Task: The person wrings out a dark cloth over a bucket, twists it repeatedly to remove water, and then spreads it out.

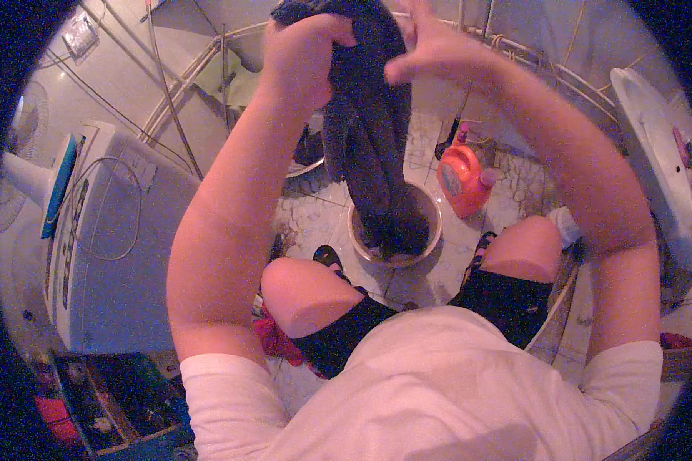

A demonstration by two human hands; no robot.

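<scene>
A dark, bunched garment [369,127] hangs in front of me, its lower end inside a round, light-rimmed basin [437,230] on the tiled floor. My left hand [305,55] is closed on the upper left part of the cloth. My right hand [424,55] is at the cloth's upper right side, blurred, with thumb and fingers apart; whether it touches the cloth is not clear. The top of the garment runs out of the picture.
An orange plastic jug [464,178] stands on the floor right of the basin. Behind the garment is another container with dark contents [309,147]. A white appliance [132,242] is at left, with a fan [32,178] beside it. A white sink [649,132] is at right; pipes run along the wall.
</scene>
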